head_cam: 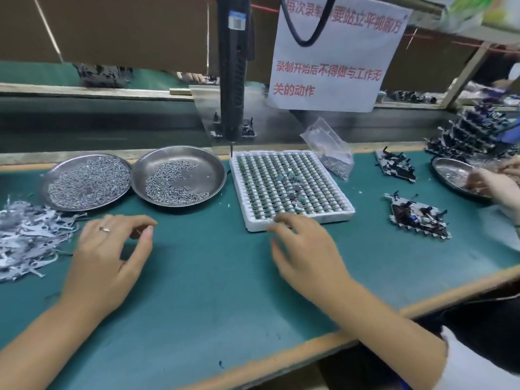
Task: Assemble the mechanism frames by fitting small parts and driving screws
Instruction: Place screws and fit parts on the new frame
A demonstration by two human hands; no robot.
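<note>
On the green worktop (202, 277), the white parts tray (292, 190) is touched by the relaxed right hand (306, 243); the left hand (107, 249) is held loosely curled, empty

Green-topped workbench (197, 291) with a paper notice (332, 66) hanging above.

A matt green mat, cloth-like in texture, covers the bench (213, 277), whose edge shows bare tan wood. Two dull, brushed metal dishes (209, 167) hold shiny metal screws (168, 184). The white tray (295, 220) looks like rough foam. A clear, glossy plastic bag (330, 147) lies crinkled beside it. Grey metal strips (25, 235) gleam faintly. The frames (416, 215) appear as black plastic; the sign (334, 60) is white paper.
</note>
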